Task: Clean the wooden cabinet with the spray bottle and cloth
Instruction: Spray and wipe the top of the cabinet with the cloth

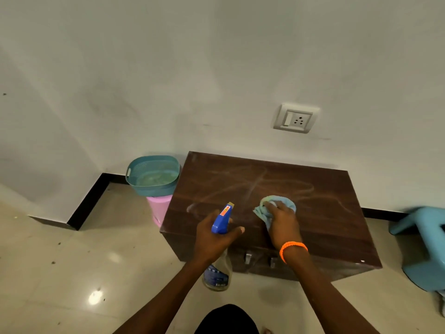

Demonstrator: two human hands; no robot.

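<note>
A low dark wooden cabinet [325, 203] stands against the wall, its top streaked with pale wipe marks. My left hand [213, 237] grips a spray bottle [222, 219] with a blue trigger head and clear body, held at the cabinet's front left edge, nozzle pointing toward the top. My right hand [283, 225], with an orange band at the wrist, presses a crumpled light blue cloth [277, 203] flat on the middle of the cabinet top. Two metal handles show on the cabinet's front face below my hands.
A teal basket [134, 173] sits on a pink bin [157, 209] just left of the cabinet. A light blue plastic stool [426, 244] stands on the right. A wall socket [296, 119] is above the cabinet. Glossy tiled floor [72, 261] spreads to the left.
</note>
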